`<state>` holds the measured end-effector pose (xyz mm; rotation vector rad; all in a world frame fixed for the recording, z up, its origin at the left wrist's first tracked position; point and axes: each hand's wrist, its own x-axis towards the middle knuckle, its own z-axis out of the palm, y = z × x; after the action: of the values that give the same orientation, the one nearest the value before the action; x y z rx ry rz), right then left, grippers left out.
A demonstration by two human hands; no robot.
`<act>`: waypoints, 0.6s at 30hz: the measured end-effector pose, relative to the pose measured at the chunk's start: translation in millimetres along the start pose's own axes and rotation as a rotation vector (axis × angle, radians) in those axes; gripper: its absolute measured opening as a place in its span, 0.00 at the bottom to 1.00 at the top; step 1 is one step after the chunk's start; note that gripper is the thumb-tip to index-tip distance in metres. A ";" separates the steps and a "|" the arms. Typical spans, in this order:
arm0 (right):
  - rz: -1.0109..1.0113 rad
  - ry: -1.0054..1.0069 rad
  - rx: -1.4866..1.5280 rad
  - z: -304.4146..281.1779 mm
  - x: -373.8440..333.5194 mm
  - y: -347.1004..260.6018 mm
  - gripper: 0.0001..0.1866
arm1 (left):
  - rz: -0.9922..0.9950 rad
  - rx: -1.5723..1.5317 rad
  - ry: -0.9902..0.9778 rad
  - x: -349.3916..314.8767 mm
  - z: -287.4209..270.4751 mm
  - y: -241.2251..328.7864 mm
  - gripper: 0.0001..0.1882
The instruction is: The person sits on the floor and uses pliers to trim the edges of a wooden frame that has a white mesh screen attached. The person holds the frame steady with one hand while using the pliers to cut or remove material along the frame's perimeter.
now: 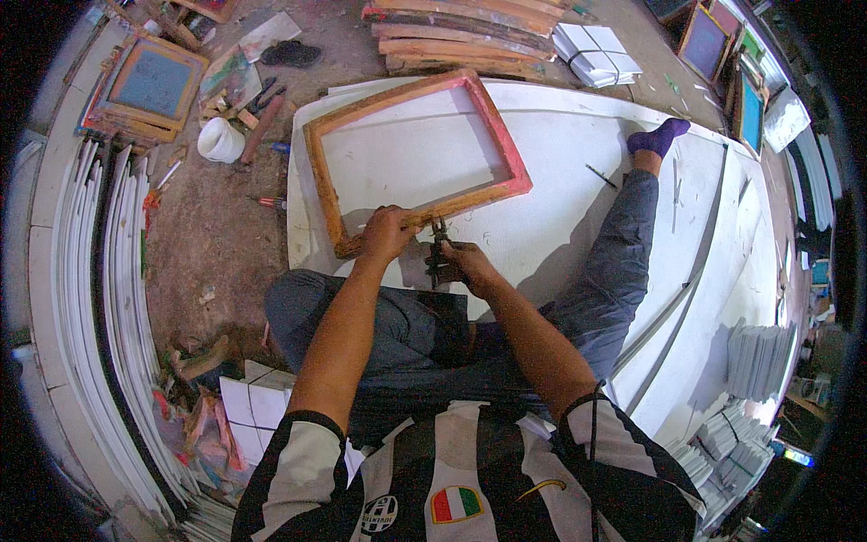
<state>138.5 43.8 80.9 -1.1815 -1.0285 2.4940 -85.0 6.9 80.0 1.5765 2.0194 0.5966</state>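
My left hand (388, 233) is closed round the near rail of a wooden frame (506, 149), close to its near left corner. The frame is bare wood with red paint along its right side, and nothing is stretched across its opening. In my right hand (468, 264) is a dark metal plier-like tool (438, 242), its forked tip up against the frame's near rail. Whether the tip grips anything is too small to tell. Beneath the frame lies a large white sheet (560, 135), on which my legs are spread.
Stacked wooden bars (465, 41) and a tied bundle of white sheets (596, 54) lie beyond the frame. On the floor to the left are a white bucket (220, 141), a screwdriver (268, 201) and a blue-meshed frame (155, 83). Long boards (81, 271) line the left wall.
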 end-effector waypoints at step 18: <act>-0.040 0.253 -0.257 9.0 32.9 16.7 0.25 | -0.029 -0.058 0.030 -1.3 -1.9 5.9 0.17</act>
<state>111.9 41.4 53.9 -1.4852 -1.3122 2.1571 -81.5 6.9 85.3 1.5110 2.0249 0.6650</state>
